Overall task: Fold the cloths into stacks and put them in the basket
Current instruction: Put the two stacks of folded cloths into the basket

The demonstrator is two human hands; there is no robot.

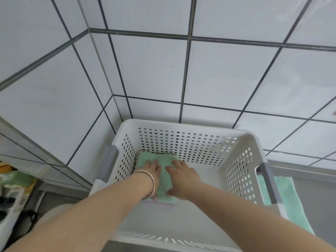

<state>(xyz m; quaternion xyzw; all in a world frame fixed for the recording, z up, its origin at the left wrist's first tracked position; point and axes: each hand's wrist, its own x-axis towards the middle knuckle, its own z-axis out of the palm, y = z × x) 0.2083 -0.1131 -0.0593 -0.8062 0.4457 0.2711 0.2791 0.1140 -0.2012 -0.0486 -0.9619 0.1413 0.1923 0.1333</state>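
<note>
A white perforated plastic basket (190,131) stands against the tiled wall. Inside it, at the left back corner of the floor, lies a stack of folded mint-green cloths (164,180). Both hands are down in the basket on that stack. My left hand (151,170), with a metal bangle on the wrist, lies flat on the stack's left part, thumb at its front edge. My right hand (181,177) rests on the right part, with its thumb hooked at the front edge. Another green cloth (289,200) lies flat outside the basket, to its right.
White wall tiles with dark grout fill the back and left. A grey counter surface (312,193) runs to the right under the loose cloth. At the left edge sit cluttered items and a green pack (16,179). The basket has grey handles (269,184) on both sides.
</note>
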